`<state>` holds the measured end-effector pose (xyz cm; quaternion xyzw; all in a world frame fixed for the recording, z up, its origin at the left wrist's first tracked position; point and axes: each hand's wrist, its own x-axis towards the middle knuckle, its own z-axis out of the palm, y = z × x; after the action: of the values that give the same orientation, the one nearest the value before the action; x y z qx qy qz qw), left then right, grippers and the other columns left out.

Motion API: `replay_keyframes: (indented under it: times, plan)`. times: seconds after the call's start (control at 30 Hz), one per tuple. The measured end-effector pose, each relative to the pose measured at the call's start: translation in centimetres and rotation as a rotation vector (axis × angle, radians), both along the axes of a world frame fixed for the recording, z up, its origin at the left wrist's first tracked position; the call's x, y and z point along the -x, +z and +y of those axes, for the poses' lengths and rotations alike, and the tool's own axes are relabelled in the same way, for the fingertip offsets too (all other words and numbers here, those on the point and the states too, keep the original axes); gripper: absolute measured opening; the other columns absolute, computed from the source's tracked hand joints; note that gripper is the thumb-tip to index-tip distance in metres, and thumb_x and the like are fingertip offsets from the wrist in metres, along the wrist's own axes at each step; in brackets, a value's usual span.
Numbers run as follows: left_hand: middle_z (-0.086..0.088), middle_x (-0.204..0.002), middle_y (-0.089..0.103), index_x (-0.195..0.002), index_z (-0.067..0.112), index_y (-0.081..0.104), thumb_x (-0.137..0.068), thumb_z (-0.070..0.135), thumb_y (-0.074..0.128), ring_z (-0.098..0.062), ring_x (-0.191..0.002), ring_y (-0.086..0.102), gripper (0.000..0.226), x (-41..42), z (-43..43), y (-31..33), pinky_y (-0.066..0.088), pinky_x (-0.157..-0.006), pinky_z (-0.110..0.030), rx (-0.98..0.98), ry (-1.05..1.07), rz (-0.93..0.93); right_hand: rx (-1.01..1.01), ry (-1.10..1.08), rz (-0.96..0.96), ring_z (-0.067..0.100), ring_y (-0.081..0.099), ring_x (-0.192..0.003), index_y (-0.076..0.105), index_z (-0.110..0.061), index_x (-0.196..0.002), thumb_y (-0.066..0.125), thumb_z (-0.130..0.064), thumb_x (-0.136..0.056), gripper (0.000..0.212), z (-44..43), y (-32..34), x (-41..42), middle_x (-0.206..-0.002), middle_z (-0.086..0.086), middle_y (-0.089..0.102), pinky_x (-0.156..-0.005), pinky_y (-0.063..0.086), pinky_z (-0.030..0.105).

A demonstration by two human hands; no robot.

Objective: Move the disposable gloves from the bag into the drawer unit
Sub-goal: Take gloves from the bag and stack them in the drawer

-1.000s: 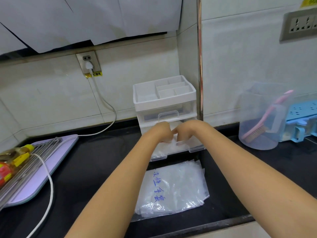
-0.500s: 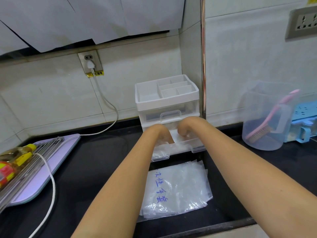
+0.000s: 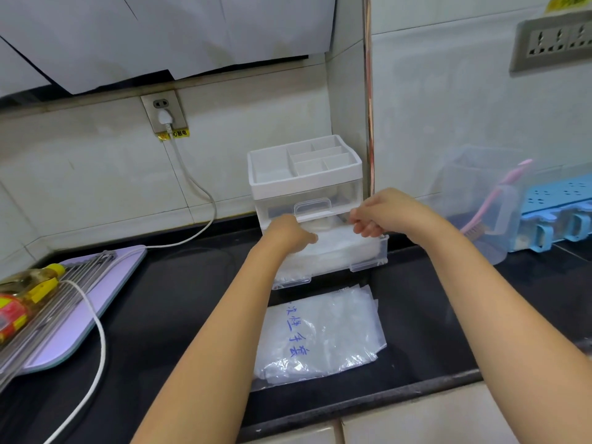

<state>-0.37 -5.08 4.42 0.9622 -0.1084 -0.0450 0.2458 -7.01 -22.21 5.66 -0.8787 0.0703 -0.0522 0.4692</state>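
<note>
- While the left hand [image 3: 293, 233] rests knuckles-up on the disposable gloves [image 3: 339, 251], its fingers are tucked under, so I cannot tell whether its grip is clamped on the film or only pressing.
- Right hand [image 3: 384, 216]: above the right side of the same stack, fingers loosely curled and thumb near the forefinger. Whether this grip holds anything cannot be told.
- Gloves: a pale, crumpled stack filling the lower drawer [image 3: 371, 264], which is pulled out toward the camera.
- Drawer unit [image 3: 304, 184]: clear, white-rimmed, standing in the wall corner. The upper drawer [image 3: 312, 208] is closed and overhangs the back of the open drawer, just beside both hands. Divided tray on top.
- Bag [image 3: 323, 334]: flat on the black tabletop [image 3: 179, 302] in front of the drawer, with blue handwriting. The left forearm crosses its left edge.
- Metal pipe [image 3: 368, 91]: runs up the wall just right of the unit.
- Right side: clear jug [image 3: 477, 200] holding a pink brush [image 3: 503, 200]; blue plastic rack [image 3: 563, 213] beyond it.
- Left side: lilac board [image 3: 105, 283] carrying a wire rack [image 3: 51, 290] and an oil bottle [image 3: 19, 302]. A white cable [image 3: 195, 187] runs from the wall socket [image 3: 164, 112] across the board and off the tabletop's front.
</note>
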Motion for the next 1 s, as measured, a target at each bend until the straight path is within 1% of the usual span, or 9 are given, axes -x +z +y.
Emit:
replay_keyframes:
  times: [0.07, 0.13, 0.23, 0.33, 0.43, 0.57, 0.73, 0.83, 1.0]
  plan:
    - [-0.006, -0.077, 0.05, -0.081, 0.01, 0.053, -0.091, 0.026, 0.06, -0.017, -0.066, 0.046, 0.02, 2.0, 0.5, -0.2, 0.035, -0.054, -0.024, 0.145, -0.015, -0.094, 0.017, -0.033, -0.059, 0.012, 0.061, -0.067, 0.071, -0.01, -0.085, 0.057, -0.026, -0.094, 0.023, -0.5, -1.0, 1.6, -0.079, 0.003, 0.07, -0.062, 0.046, 0.02]
    - [-0.007, -0.074, 0.055, -0.076, 0.009, 0.056, -0.091, 0.023, 0.058, -0.017, -0.066, 0.049, 0.02, 4.5, 0.9, -1.0, 0.038, -0.055, -0.019, 0.294, -0.024, -0.211, 0.046, -0.077, -0.067, 0.01, 0.058, -0.062, 0.07, -0.012, -0.077, 0.058, -0.028, -0.093, 0.026, -0.6, -2.5, 3.2, -0.071, 0.0, 0.067, -0.059, 0.042, 0.02]
    - [0.004, -0.075, 0.065, -0.073, 0.012, 0.062, -0.089, 0.023, 0.061, -0.012, -0.072, 0.06, 0.02, 8.0, 1.0, -2.9, 0.046, -0.064, -0.019, 0.443, -0.047, -0.257, 0.069, -0.136, -0.041, 0.01, 0.058, -0.063, 0.071, -0.01, -0.077, 0.061, -0.027, -0.091, 0.025, -0.8, -5.2, 5.0, -0.07, 0.0, 0.068, -0.058, 0.04, 0.02]
    - [0.011, -0.075, 0.064, -0.075, 0.018, 0.065, -0.086, 0.022, 0.062, -0.002, -0.072, 0.058, 0.012, 9.9, 0.2, -5.8, 0.041, -0.062, -0.014, 0.438, -0.109, -0.205, 0.086, -0.21, 0.039, 0.014, 0.062, -0.073, 0.072, -0.01, -0.077, 0.063, -0.028, -0.089, 0.023, -0.7, -8.0, 5.9, -0.077, 0.003, 0.07, -0.066, 0.045, 0.026]
    - [0.012, -0.096, 0.064, -0.091, 0.021, 0.066, -0.087, 0.019, 0.062, 0.001, -0.088, 0.056, 0.006, 10.6, -1.0, -9.0, 0.038, -0.077, -0.011, 0.406, -0.19, -0.168, 0.077, -0.259, 0.124, 0.024, 0.066, -0.083, 0.073, -0.003, -0.088, 0.064, -0.034, -0.088, 0.032, -0.5, -10.6, 6.0, -0.091, 0.015, 0.071, -0.066, 0.047, 0.029]
    - [0.004, -0.13, 0.051, -0.123, 0.019, 0.056, -0.09, 0.019, 0.059, -0.007, -0.118, 0.048, 0.033, 11.0, -2.2, -11.8, 0.028, -0.09, -0.007, 0.336, -0.228, -0.14, 0.016, -0.267, 0.11, 0.036, 0.063, -0.094, 0.067, 0.006, -0.101, 0.061, -0.038, -0.089, 0.047, 0.4, -13.4, 5.7, -0.102, 0.024, 0.067, -0.077, 0.052, 0.036]
    - [-0.001, -0.144, 0.043, -0.14, 0.016, 0.04, -0.095, 0.02, 0.053, -0.013, -0.129, 0.042, 0.047, 11.7, -2.8, -13.1, 0.024, -0.097, -0.008, 0.29, -0.296, -0.132, -0.038, -0.288, 0.016, 0.025, 0.068, -0.082, 0.077, -0.009, -0.085, 0.061, -0.022, -0.09, 0.021, 1.2, -14.1, 5.3, -0.086, 0.007, 0.074, -0.078, 0.054, 0.037]
    - [0.001, -0.155, 0.028, -0.148, 0.017, 0.031, -0.1, 0.025, 0.046, -0.011, -0.143, 0.022, 0.051, 12.1, -2.9, -13.7, 0.014, -0.111, -0.016, 0.245, -0.318, -0.124, -0.055, -0.289, 0.012, 0.02, 0.066, -0.086, 0.076, -0.013, -0.087, 0.058, -0.018, -0.091, 0.018, 1.1, -14.2, 5.4, -0.09, 0.002, 0.073, -0.082, 0.053, 0.034]
    - [0.002, -0.159, 0.017, -0.152, 0.018, 0.022, -0.104, 0.031, 0.033, -0.01, -0.146, 0.01, 0.051, 12.0, -3.1, -14.6, 0.008, -0.114, -0.019, 0.184, -0.294, -0.118, -0.192, -0.333, -0.078, 0.014, 0.062, -0.092, 0.073, -0.015, -0.089, 0.06, -0.015, -0.091, 0.013, 0.9, -14.6, 6.0, -0.092, -0.002, 0.07, -0.086, 0.048, 0.029]
